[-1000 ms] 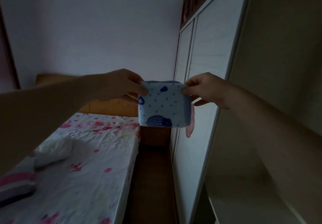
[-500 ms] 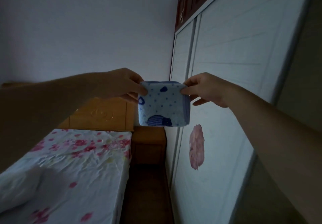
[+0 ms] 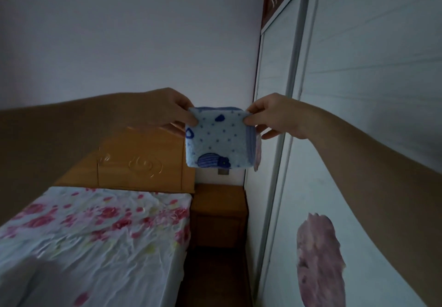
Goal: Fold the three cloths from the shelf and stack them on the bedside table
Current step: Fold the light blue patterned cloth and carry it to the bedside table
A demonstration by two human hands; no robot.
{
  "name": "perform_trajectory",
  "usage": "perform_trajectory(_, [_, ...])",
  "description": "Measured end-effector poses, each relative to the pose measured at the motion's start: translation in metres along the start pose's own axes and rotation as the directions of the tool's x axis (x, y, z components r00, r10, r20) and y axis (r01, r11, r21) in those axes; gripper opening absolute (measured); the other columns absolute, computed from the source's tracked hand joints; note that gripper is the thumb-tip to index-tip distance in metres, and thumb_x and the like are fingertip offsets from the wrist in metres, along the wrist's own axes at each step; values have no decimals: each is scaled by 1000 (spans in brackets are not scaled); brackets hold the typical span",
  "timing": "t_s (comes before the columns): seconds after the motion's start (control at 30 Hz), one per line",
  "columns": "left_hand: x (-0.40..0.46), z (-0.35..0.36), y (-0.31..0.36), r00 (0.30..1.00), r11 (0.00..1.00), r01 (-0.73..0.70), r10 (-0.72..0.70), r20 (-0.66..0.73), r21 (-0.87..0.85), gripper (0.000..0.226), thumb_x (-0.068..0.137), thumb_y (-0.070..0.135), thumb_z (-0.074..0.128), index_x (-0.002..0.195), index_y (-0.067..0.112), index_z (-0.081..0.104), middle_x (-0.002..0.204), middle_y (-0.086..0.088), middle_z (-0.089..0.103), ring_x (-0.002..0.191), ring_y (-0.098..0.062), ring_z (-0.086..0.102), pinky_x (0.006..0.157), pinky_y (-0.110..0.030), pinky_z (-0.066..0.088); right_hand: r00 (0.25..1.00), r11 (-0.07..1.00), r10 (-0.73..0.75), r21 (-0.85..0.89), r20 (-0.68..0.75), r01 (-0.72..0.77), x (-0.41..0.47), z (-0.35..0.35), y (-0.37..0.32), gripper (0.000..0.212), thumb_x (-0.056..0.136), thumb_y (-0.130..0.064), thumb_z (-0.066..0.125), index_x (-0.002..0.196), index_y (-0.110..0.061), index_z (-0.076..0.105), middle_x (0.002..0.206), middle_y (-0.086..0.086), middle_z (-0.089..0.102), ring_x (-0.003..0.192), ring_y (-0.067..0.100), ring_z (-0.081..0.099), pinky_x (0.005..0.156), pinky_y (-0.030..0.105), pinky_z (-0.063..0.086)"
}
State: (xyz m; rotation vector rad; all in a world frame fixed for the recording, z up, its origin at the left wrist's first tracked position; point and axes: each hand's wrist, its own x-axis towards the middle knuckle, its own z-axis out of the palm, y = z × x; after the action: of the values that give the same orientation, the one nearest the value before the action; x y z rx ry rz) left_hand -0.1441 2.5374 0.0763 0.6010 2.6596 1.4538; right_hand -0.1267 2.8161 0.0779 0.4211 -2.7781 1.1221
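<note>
While the bed (image 3: 95, 235) fills the left and the wardrobe doors (image 3: 358, 139) the right, I see the bedside table (image 3: 218, 201) bare between them. My left hand (image 3: 165, 110) and right hand (image 3: 270, 115) each pinch a top corner of the folded blue cloth (image 3: 217, 137), held in the air well above the table. Loosening either pinch would likely let the fold fall open.

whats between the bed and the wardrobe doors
In the head view, the wooden bedside table fills the far end between the bed and wardrobe doors; nearer, only dark floor.
</note>
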Motion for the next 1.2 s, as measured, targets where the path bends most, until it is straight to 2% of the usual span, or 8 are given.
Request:
perform_trajectory(0.1, [79,-10,-15,999,1000,24,-24,-40,1,24,88,6,74,110,1,67,100,-11,78,95,-23,76,83,-34,62,1000,1000,-21,14,6,21,82,-15,28,17,93,-26,74,108,-17,72,103,3,74,88,14,71,75,30,63])
perform_trajectory(0.23, [171,-21,-31,996,999,40,-42,-76,-25,20,88,2,73,106,1,66,96,-11,79,91,-22,76,71,-27,61,999,999,-41,16,10,41,178,-29,62,17,93,-26,74,107,-17,72,102,2,73,84,12,69,69,28,60])
perform_trajectory(0.37, [253,-29,-51,995,998,55,-57,-81,-26,21,88,1,72,108,0,66,99,-12,78,94,-25,76,76,-30,63,999,998,2,64,40,-4,256,-37,98,20,93,-23,74,110,-13,71,104,4,73,83,13,69,72,30,61])
perform_trajectory(0.67, [444,-48,-125,996,998,64,-64,-60,-6,20,87,1,73,107,1,68,99,-12,78,93,-25,76,79,-33,63,998,998,48,45,48,-50,431,-34,177,22,93,-22,73,113,-13,70,104,4,71,83,13,68,65,26,59])
perform_trajectory(0.97, [673,-89,-219,999,999,50,-50,-4,5,22,88,5,73,109,2,67,100,-11,78,96,-26,75,88,-40,60,997,997,73,37,15,-73,653,-17,275,23,94,-24,72,115,-14,70,108,5,72,91,15,70,70,28,61])
perform_trajectory(1.2, [797,-105,-265,996,996,91,-90,19,-12,24,88,5,73,110,2,67,103,-13,77,96,-25,75,89,-39,60,995,995,82,54,52,-85,776,-17,329,20,93,-25,73,111,-15,71,108,5,73,95,17,71,74,30,61])
